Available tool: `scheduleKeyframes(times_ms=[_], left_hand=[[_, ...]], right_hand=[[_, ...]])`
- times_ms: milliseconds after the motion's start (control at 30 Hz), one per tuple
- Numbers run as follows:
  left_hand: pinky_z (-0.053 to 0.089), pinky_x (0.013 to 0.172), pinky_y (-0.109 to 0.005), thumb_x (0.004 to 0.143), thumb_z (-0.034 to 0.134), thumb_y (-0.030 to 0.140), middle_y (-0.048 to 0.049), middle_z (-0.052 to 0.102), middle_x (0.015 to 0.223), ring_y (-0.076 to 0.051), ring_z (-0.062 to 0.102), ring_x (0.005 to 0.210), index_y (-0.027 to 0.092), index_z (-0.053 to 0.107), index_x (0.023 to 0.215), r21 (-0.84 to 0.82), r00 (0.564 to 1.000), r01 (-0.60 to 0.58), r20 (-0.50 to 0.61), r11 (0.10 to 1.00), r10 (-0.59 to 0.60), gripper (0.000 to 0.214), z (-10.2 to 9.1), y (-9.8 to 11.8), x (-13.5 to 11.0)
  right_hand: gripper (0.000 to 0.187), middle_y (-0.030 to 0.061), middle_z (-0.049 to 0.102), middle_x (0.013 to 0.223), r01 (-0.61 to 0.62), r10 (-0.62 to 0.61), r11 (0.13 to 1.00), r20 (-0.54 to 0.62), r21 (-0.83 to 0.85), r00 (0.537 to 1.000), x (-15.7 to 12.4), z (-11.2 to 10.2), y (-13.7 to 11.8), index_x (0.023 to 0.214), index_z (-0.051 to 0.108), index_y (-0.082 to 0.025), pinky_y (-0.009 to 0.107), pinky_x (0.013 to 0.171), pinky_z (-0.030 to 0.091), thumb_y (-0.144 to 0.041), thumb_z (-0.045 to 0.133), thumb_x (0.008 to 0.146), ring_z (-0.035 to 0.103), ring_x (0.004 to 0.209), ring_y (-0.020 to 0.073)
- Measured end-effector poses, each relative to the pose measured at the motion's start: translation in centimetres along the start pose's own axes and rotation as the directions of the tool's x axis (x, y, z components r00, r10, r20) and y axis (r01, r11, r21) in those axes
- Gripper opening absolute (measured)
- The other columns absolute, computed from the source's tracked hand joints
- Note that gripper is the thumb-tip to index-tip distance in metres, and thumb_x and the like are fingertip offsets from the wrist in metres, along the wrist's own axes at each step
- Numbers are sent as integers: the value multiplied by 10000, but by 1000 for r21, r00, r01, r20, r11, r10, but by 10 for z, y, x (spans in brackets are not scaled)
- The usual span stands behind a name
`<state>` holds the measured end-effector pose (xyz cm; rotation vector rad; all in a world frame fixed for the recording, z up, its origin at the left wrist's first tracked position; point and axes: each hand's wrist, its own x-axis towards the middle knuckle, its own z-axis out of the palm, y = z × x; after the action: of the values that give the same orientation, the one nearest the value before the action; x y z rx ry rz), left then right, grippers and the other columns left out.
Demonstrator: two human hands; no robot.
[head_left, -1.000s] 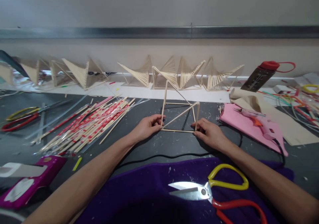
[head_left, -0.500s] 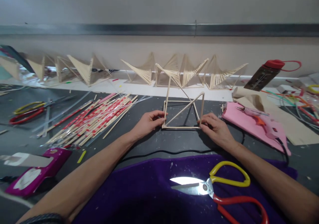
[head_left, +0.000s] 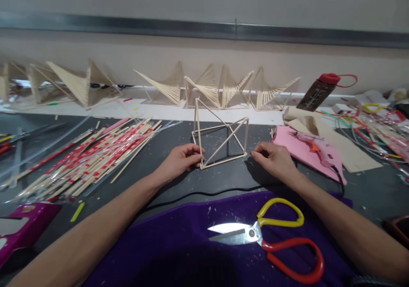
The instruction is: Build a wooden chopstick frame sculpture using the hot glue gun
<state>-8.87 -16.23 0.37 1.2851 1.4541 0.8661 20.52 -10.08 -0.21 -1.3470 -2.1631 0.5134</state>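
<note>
A frame of thin wooden sticks stands on the dark table in front of me, with tall corners and crossing diagonals. My left hand pinches its near left corner, thumb and fingers round the upright stick. Just right of the frame is my right hand, apart from it, with thumb and fingertips pressed together; anything between them is too small to make out. Nearer to me, scissors with one yellow and one red handle lie with blades parted on a purple cloth.
Finished stick models line the wall. Bagged sticks lie at left, near a magenta device. At right are a pink glue gun on pink cloth, brown paper and a bottle. A black cable crosses the table.
My right hand has let go of the frame's near right corner and moved off to its right. The frame has turned slightly, my left hand still on it. The camera view has shifted right.
</note>
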Motion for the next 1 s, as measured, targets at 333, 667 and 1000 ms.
scheduleKeyframes(times_ms=[333,667,1000], left_hand=[[350,469,-176,759,670,350,-69,686,858,-90,580,589,122,607,990,-80,1000,-5,-25,997,3,331,4,2,-2],[296,404,-154,776,684,355,-45,683,810,-51,485,507,138,619,968,-245,996,-58,-79,968,40,297,1,2,0],[273,367,-133,728,726,289,-24,654,728,-26,406,438,124,641,932,-455,995,-32,-100,890,-16,276,-5,7,1]], right_hand=[[206,76,692,900,132,-95,885,103,-446,990,-1,9,3,867,629,-182,277,559,324,-294,461,911,638,749,193],[127,-15,632,779,-163,272,767,-84,621,959,13,-15,-1,885,523,-210,217,424,304,-323,527,829,531,491,90],[196,-46,579,662,-345,290,569,211,746,934,8,2,-4,901,636,-171,165,363,246,-290,634,745,436,434,36]])
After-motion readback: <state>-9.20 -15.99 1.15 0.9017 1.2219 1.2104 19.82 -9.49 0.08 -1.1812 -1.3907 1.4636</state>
